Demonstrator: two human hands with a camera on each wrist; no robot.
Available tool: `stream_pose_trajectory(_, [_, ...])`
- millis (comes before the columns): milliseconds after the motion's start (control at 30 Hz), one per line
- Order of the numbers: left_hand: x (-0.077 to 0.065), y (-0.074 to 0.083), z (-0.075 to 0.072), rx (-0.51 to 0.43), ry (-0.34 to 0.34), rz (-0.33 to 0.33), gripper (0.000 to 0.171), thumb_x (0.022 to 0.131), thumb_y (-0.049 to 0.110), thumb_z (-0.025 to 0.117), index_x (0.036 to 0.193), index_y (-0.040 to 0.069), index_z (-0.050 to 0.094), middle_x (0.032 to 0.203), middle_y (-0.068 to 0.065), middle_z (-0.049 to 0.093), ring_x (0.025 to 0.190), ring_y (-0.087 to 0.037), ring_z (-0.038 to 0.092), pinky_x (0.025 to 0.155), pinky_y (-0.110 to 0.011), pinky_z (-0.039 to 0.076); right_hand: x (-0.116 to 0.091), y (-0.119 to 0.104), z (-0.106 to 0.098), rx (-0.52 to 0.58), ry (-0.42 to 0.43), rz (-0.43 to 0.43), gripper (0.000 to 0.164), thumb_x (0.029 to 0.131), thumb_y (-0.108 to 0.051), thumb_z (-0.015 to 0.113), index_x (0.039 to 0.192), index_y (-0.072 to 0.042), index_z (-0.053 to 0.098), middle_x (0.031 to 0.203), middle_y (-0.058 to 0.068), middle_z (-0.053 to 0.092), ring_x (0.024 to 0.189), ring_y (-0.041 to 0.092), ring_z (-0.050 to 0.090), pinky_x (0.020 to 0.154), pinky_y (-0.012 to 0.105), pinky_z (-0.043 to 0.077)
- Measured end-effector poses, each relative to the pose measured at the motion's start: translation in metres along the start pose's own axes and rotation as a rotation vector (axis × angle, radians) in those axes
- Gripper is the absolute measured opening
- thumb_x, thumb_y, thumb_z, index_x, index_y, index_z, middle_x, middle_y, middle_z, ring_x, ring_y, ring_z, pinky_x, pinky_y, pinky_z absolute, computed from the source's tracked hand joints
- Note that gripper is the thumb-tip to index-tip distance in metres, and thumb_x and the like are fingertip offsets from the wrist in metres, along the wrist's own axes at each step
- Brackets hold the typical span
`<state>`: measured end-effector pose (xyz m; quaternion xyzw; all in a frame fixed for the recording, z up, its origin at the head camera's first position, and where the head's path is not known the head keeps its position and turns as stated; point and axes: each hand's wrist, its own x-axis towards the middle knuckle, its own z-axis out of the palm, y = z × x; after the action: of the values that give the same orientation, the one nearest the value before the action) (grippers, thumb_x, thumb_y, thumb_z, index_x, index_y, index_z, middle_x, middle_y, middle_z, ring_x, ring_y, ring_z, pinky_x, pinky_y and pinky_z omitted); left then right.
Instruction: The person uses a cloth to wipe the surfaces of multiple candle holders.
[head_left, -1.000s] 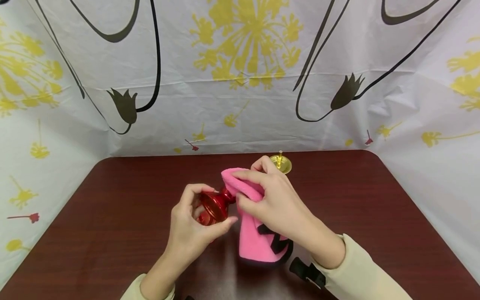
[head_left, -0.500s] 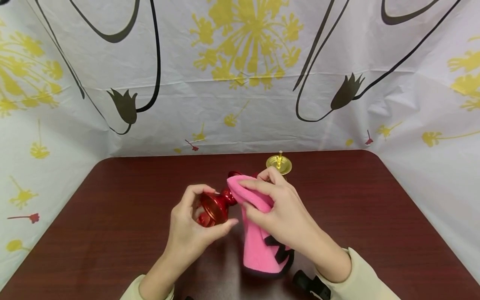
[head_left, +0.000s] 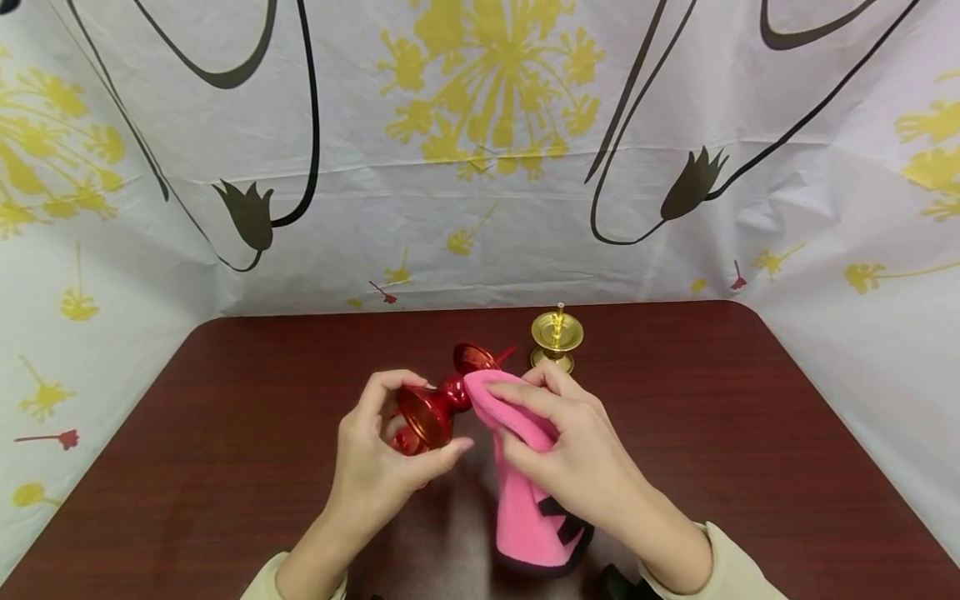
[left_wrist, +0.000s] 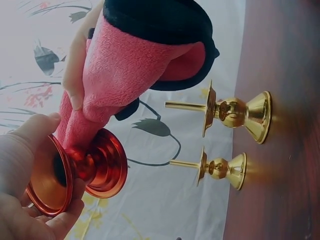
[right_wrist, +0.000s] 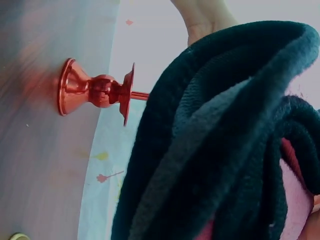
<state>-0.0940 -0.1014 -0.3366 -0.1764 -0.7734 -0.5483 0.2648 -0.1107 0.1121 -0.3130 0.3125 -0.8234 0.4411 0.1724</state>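
My left hand [head_left: 375, 450] grips a red metallic candlestick [head_left: 426, 415] round its flared base. The candlestick is tilted, its dish [head_left: 471, 358] and spike pointing away to the right. My right hand [head_left: 577, 442] pinches a folded pink plush cloth [head_left: 517, 492] with black edging. A fold of the cloth touches the candlestick by its round knob, also in the left wrist view, where the cloth [left_wrist: 125, 65] hangs over the red candlestick [left_wrist: 107, 170]. Behind the left fingers another red piece shows; the right wrist view has a second red candlestick [right_wrist: 100, 91] standing on the table.
A gold candlestick [head_left: 557, 335] stands near the table's back edge. In the left wrist view there are two, a nearer gold candlestick [left_wrist: 232, 112] and a farther gold candlestick [left_wrist: 220, 168]. The dark red table [head_left: 247, 400] meets a printed white curtain [head_left: 495, 250].
My right hand has drawn the cloth down and to the right along the candlestick. The dish and spike have come into view, as has more of the gold candlestick. My left hand stays nearly still.
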Motion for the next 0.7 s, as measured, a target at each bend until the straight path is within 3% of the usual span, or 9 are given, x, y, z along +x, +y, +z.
stream_pose_trajectory(167, [-0.0003, 0.0001, 0.0005, -0.005, 0.003, -0.001, 0.066, 0.060, 0.004, 0.094, 0.114, 0.006, 0.056, 0.102, -0.006, 0.068, 0.084, -0.009, 0.064, 0.064, -0.020, 0.058, -0.0046, 0.0013, -0.0006, -0.058, 0.008, -0.014, 0.047, 0.071, 0.000, 0.078, 0.113, -0.020, 0.075, 0.094, -0.010, 0.061, 0.084, 0.003, 0.053, 0.063, 0.016, 0.046])
stream_pose_trajectory(267, [0.0003, 0.0003, -0.0001, -0.015, 0.018, -0.006, 0.065, 0.061, 0.003, 0.094, 0.114, 0.005, 0.056, 0.102, -0.006, 0.068, 0.084, -0.010, 0.064, 0.067, -0.020, 0.059, -0.0074, 0.0019, -0.0006, -0.109, -0.009, 0.003, 0.047, 0.071, -0.005, 0.079, 0.113, -0.024, 0.075, 0.094, -0.014, 0.061, 0.090, 0.002, 0.052, 0.076, 0.025, 0.044])
stream_pose_trajectory(400, [0.0011, 0.0003, -0.0010, -0.043, 0.023, -0.031, 0.064, 0.062, 0.001, 0.092, 0.115, 0.004, 0.056, 0.104, -0.007, 0.067, 0.086, -0.011, 0.065, 0.074, -0.022, 0.060, -0.0099, 0.0029, 0.0005, -0.129, -0.019, 0.016, 0.047, 0.071, -0.008, 0.080, 0.114, -0.027, 0.074, 0.096, -0.017, 0.061, 0.093, 0.001, 0.052, 0.080, 0.033, 0.040])
stream_pose_trajectory(567, [0.0012, -0.0003, -0.0009, -0.055, 0.008, -0.056, 0.064, 0.063, 0.001, 0.092, 0.115, 0.005, 0.055, 0.105, -0.007, 0.067, 0.085, -0.011, 0.066, 0.074, -0.025, 0.060, -0.0064, 0.0039, 0.0024, -0.097, 0.041, -0.079, 0.048, 0.069, -0.003, 0.079, 0.113, -0.023, 0.075, 0.095, -0.012, 0.063, 0.090, 0.005, 0.055, 0.075, 0.027, 0.043])
stream_pose_trajectory(700, [-0.0004, -0.0010, 0.0016, -0.049, -0.017, -0.056, 0.064, 0.063, 0.003, 0.093, 0.115, 0.006, 0.056, 0.103, -0.006, 0.068, 0.082, -0.010, 0.064, 0.064, -0.022, 0.058, -0.0006, 0.0016, 0.0033, -0.066, 0.079, -0.142, 0.049, 0.069, 0.002, 0.075, 0.113, -0.020, 0.074, 0.094, -0.006, 0.061, 0.085, 0.007, 0.054, 0.064, 0.015, 0.045])
